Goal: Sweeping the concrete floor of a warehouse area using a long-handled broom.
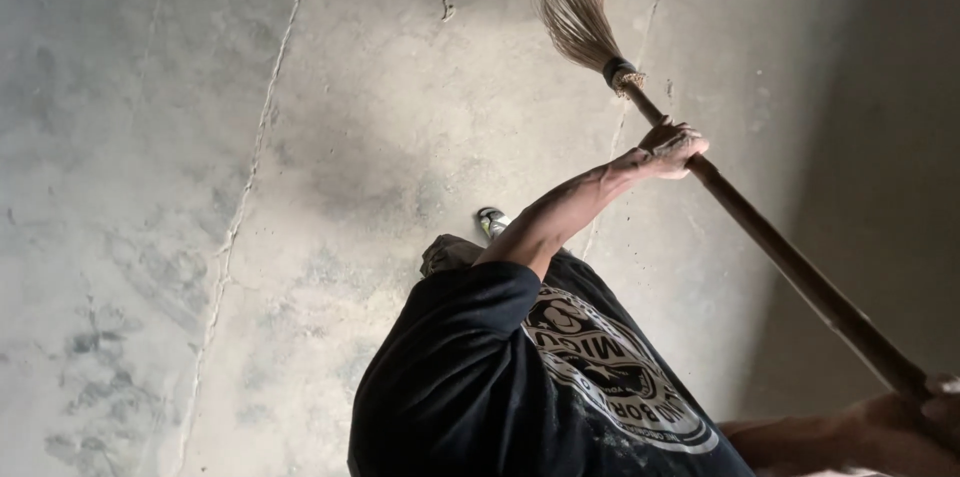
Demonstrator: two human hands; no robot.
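Grey, cracked concrete floor (300, 137) fills pretty much the whole view, with a long thin crack running from the top down toward the lower left and some darker blotchy patches on the left side. Light falls on the middle, and the right edge drops off into shadow.

Main thing here is a long broom with a brown wooden handle (780, 252) and a fan of straw-coloured bristles (572, 2). The handle runs diagonally from the lower right corner up to the top middle, and the bristles splay out near the top edge against the floor. A dark band (618, 70) ties the bristles to the stick.

Left hand (672, 147) is stretched out on a bare forearm and wrapped around the handle just below that band, so its grip is closed tight on the stick. Right hand (925, 402) sits way down at the other end, in the bottom right corner, half in shadow and cut off by the edge. It's on the handle and looks closed round it too, but only part of the fingers shows.

Below the left arm there's a black T-shirt with a round white print (480, 377), and just past the sleeve a shoe tip with a pale toe (490, 222) pokes out on the floor, well short of the bristles.
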